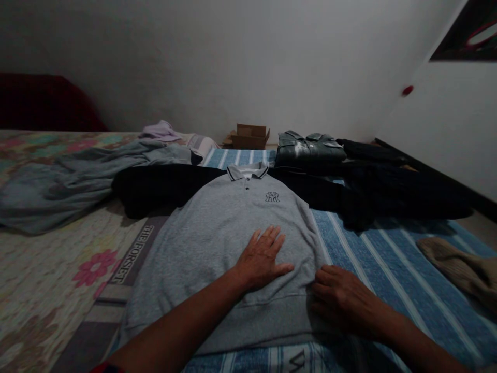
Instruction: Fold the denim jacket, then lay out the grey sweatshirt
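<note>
A grey sweatshirt (217, 238) with a polo collar, black sleeves and a dark chest emblem lies front up, its sleeves spread to both sides. My left hand (264, 259) rests flat on its lower chest, fingers stretched out. At the garment's right side edge, just above the hem band, my right hand (341, 298) is closed with curled fingers on the sweatshirt's fabric. The fingertips of that hand are partly hidden beneath it.
A folded dark green denim garment (308, 147) lies beyond the collar, with dark clothes (404, 191) to its right. Grey clothing (73, 178) is heaped at left. A brown cloth (462, 267) lies at right on the blue striped sheet (392, 259). A cardboard box (250, 137) stands by the wall.
</note>
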The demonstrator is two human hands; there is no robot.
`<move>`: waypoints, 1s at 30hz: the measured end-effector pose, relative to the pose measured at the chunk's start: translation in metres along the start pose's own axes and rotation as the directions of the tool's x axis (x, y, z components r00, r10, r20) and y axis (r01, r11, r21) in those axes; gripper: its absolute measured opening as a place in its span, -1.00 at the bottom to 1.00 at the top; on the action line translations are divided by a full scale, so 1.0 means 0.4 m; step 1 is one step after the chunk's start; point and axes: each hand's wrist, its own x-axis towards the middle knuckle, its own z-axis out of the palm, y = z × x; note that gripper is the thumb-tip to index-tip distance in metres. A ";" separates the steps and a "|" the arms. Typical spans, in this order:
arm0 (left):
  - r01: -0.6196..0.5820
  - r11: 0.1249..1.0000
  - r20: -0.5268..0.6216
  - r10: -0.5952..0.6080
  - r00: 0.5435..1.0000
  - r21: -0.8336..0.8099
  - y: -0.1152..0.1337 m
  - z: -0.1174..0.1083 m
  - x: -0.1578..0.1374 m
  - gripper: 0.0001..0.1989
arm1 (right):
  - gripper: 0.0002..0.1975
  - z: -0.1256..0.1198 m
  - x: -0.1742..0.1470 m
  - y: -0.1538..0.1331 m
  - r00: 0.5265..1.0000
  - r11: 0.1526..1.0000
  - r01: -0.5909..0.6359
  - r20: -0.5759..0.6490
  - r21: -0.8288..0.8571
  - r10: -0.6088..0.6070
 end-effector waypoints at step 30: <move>-0.013 1.000 -0.011 0.013 1.000 -0.008 0.003 -0.005 -0.001 -0.25 | -0.75 0.013 0.000 -0.087 0.993 0.996 0.093 0.066 0.003 -0.093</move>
